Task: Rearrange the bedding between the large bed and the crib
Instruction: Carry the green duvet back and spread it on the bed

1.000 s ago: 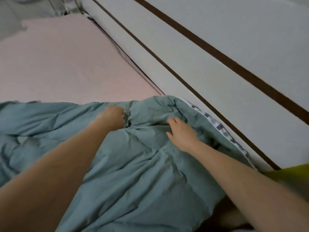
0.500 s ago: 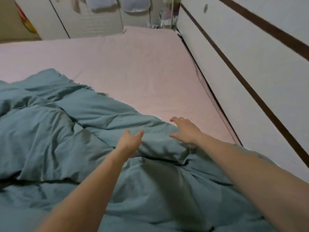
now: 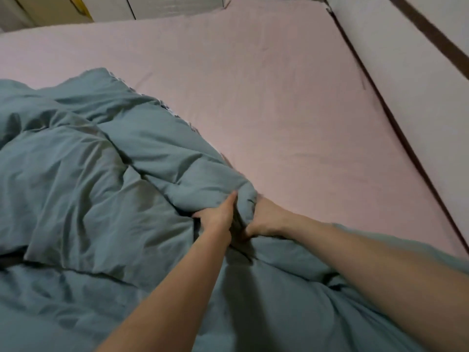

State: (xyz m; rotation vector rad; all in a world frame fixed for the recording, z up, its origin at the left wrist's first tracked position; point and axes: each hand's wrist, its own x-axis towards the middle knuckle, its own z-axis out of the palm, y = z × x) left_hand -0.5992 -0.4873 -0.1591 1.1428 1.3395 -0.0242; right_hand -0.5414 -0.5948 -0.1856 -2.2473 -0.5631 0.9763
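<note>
A rumpled teal duvet covers the near and left part of the large bed, whose pink sheet lies bare beyond it. A bunched fold of the duvet's edge rises between my two hands near the middle of the view. My left hand grips that fold from the left, thumb pointing up along it. My right hand grips the same fold from the right, its fingers buried in the cloth. A patterned trim shows along the duvet's far edge. No crib is in view.
A white padded wall panel with a dark brown stripe runs along the bed's right side. Pale cabinet fronts stand past the far end of the bed.
Both hands were open and reaching over the duvet half a second ago; now they have closed together on a bunched fold of its edge. The view has tilted down toward the bed.
</note>
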